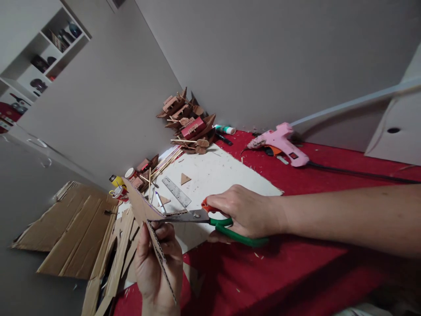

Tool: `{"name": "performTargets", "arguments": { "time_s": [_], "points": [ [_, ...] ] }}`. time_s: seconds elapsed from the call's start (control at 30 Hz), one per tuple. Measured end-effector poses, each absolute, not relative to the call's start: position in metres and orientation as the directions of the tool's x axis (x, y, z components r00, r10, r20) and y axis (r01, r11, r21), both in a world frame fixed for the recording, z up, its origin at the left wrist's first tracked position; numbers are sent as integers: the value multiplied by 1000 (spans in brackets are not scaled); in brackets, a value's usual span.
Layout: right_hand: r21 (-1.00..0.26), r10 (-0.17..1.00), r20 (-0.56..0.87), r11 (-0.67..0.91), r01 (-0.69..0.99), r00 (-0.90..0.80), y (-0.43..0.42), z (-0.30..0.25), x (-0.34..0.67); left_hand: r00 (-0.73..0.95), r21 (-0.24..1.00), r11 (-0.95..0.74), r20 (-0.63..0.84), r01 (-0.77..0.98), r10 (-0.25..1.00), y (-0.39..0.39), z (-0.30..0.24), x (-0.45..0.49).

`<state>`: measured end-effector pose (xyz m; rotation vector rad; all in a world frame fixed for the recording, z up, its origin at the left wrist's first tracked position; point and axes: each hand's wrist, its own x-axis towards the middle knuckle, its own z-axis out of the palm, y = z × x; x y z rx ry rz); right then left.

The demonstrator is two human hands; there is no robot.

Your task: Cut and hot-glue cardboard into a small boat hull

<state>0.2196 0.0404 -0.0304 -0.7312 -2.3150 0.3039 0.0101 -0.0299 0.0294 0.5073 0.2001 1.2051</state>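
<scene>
In my left hand (161, 259) I grip a piece of brown cardboard (141, 204), thumb on one face and fingers behind. A drawn line runs along its upper edge. My right hand (245, 215) is closed round the green and orange handles of a pair of scissors (200, 216). Their blades point left and lie across the cardboard, just above my left fingertips. A cut strip hangs down from the blades past my left palm. Behind the scissors, a steel ruler (176, 192), a marker pen (160, 202) and a small cardboard triangle (185, 178) rest on a white sheet (210, 171).
A pink glue gun (281, 142) with its black cord lies on the red cloth (332, 175). Cardboard model boats (190, 123) stand in the far corner. Wooden sticks (166, 162), cups (120, 193) and large cardboard sheets (79, 232) are on the left.
</scene>
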Motion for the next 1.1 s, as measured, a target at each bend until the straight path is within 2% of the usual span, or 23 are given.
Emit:
{"name": "performTargets", "arguments": {
  "time_s": [0.17, 0.3, 0.47, 0.67, 0.73, 0.8, 0.9, 0.97, 1.03, 1.1],
  "points": [
    [-365, 562, 594, 826, 430, -575, 44, -35, 218, 380, 486, 280, 118, -828, 917, -29, 29, 8],
    [-313, 506, 660, 858, 408, -556, 46, -39, 217, 388, 528, 262, 143, -808, 910, -29, 28, 8],
    [-264, 432, 729, 893, 365, -531, 51, -43, 217, 335, 517, 222, 135, -827, 932, -36, 30, 9],
    [-214, 357, 784, 923, 319, -508, 57, -42, 219, 363, 501, 240, 162, -831, 918, -36, 27, 10],
    [-274, 408, 759, 907, 320, -508, 56, -41, 219, 339, 507, 217, 160, -834, 927, -32, 25, 10],
    [-431, 534, 689, 846, 314, -491, 56, -39, 219, 308, 558, 203, 101, -805, 946, -26, 25, 6],
    [-755, 772, 451, 598, 269, -449, 58, -33, 218, 233, 703, 206, -59, -680, 971, -18, 27, -3],
    [-891, 856, 269, 395, 224, -442, 61, -27, 220, 123, 814, 131, -73, -565, 990, -15, 29, -6],
    [-941, 888, 153, 265, 210, -434, 63, -21, 223, -83, 916, -134, 111, -378, 990, -14, 30, -4],
    [-948, 898, 110, 224, 227, -427, 64, -17, 226, -266, 903, -426, 398, -56, 878, -14, 29, 3]
  ]
}}
